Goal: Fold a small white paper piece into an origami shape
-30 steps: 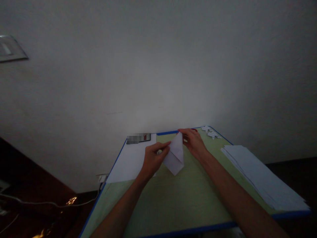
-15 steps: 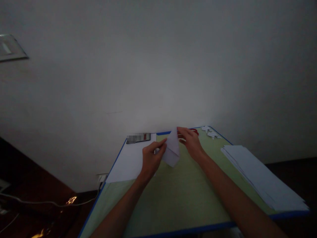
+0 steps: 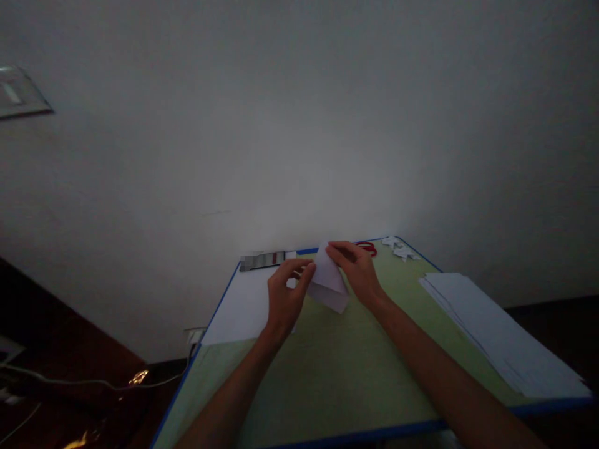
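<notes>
Between my hands, above the green tabletop (image 3: 327, 374), is a folded piece of white paper (image 3: 328, 274) with a crease across its lower part. My left hand (image 3: 286, 293) pinches its left edge between thumb and fingers. At the paper's upper right edge, the fingertips of my right hand (image 3: 358, 271) are closed on it. Behind my right hand lie the red handles of what look like scissors (image 3: 367, 249), their other end hidden. A phone (image 3: 262, 260), its screen partly blurred out, rests at the far left on a white sheet (image 3: 238, 312).
Small folded paper pieces (image 3: 403, 252) lie at the far right corner. A stack of white paper (image 3: 500, 337) covers the right side of the table. A wall (image 3: 299, 125) stands directly behind the table. At the left, a white cable (image 3: 103, 385) runs near the floor.
The paper has turned, its lower end swinging to the right. My right fingertips now grip its upper edge, where before they were along its right side. My left hand stays nearly in place.
</notes>
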A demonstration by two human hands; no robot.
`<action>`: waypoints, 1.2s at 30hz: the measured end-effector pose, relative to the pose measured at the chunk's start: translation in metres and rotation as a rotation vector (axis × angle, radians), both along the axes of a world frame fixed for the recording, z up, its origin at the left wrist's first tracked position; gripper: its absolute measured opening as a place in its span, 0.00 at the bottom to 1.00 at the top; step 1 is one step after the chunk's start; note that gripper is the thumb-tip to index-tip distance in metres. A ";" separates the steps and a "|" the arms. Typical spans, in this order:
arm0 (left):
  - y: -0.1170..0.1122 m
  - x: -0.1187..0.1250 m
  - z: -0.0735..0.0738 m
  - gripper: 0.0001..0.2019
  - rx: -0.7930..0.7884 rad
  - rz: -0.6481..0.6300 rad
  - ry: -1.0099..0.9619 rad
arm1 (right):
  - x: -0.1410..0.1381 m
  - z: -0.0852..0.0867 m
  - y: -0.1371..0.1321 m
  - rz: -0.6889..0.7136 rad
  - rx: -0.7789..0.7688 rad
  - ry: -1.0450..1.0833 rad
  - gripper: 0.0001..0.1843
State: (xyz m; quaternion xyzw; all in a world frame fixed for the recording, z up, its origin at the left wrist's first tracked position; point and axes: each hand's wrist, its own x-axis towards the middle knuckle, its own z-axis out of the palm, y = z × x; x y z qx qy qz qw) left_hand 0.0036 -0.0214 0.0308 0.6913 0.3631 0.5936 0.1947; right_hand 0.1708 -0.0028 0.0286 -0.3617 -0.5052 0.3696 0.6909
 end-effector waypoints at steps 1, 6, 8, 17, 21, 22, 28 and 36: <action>0.000 0.001 0.001 0.10 -0.035 -0.024 -0.046 | -0.001 0.001 -0.002 0.002 0.005 -0.022 0.16; 0.001 0.003 0.000 0.14 -0.143 -0.088 -0.198 | -0.006 0.002 -0.007 0.037 0.013 -0.087 0.15; 0.001 0.002 0.000 0.13 -0.145 -0.102 -0.204 | -0.007 0.000 -0.007 0.051 0.025 -0.100 0.14; 0.002 -0.001 -0.003 0.11 -0.070 -0.080 -0.162 | -0.010 -0.003 -0.012 0.008 0.108 -0.211 0.15; 0.002 -0.001 -0.003 0.13 0.014 -0.056 -0.109 | -0.011 -0.003 -0.012 -0.009 0.175 -0.255 0.14; 0.001 -0.001 -0.002 0.13 0.032 -0.048 -0.097 | -0.011 -0.003 -0.012 -0.012 0.185 -0.261 0.14; -0.001 0.000 -0.001 0.11 0.049 -0.062 -0.121 | -0.012 -0.003 -0.013 0.008 0.166 -0.236 0.15; -0.002 0.001 -0.001 0.11 0.044 -0.159 -0.097 | -0.014 0.005 -0.013 0.054 0.016 -0.052 0.16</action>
